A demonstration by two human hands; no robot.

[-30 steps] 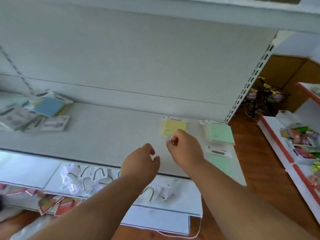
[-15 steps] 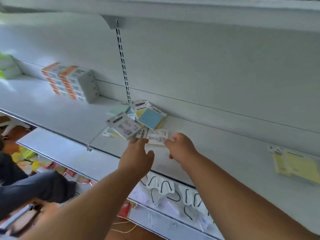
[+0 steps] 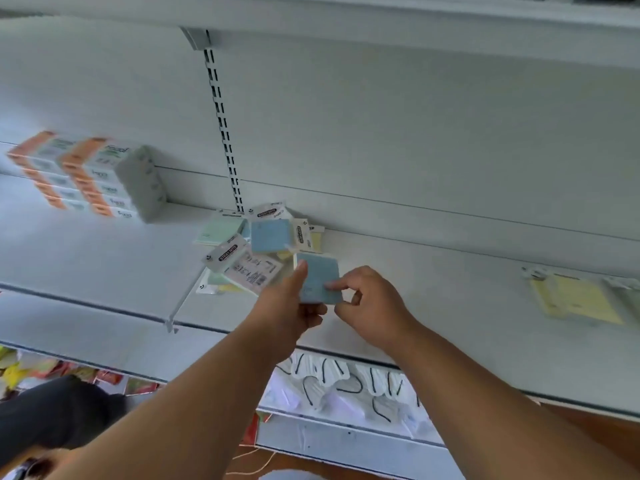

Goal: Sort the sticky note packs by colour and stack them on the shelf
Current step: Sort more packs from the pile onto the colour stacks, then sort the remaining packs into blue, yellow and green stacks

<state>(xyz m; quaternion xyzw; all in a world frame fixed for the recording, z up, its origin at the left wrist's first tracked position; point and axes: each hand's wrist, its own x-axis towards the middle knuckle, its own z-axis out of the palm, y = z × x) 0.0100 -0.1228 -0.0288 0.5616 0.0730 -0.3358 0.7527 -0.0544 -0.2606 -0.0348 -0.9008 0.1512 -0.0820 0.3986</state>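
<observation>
Your left hand [image 3: 294, 303] grips the blue pack [image 3: 320, 282] from below, thumb on top; your right hand [image 3: 367, 299] pinches its edge, lifting it clear of the mixed pile [image 3: 249, 251] just beyond your fingers, likely to sort it

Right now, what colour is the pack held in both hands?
Light blue pack, head view.

I'm standing in a shop aisle, facing a white metal display shelf [image 3: 433, 306] with a slotted upright rail [image 3: 223, 133] at 12 o'clock. Stacked retail boxes [image 3: 93, 178] with orange ends sit at 10 o'clock. A loose heap of packaged sticky notes [image 3: 256, 247] with printed header cards lies just ahead. The lower shelf [image 3: 346, 441] at 6 o'clock holds bagged goods [image 3: 339, 386], and colourful packets [image 3: 41, 372] show at 8 o'clock.
</observation>
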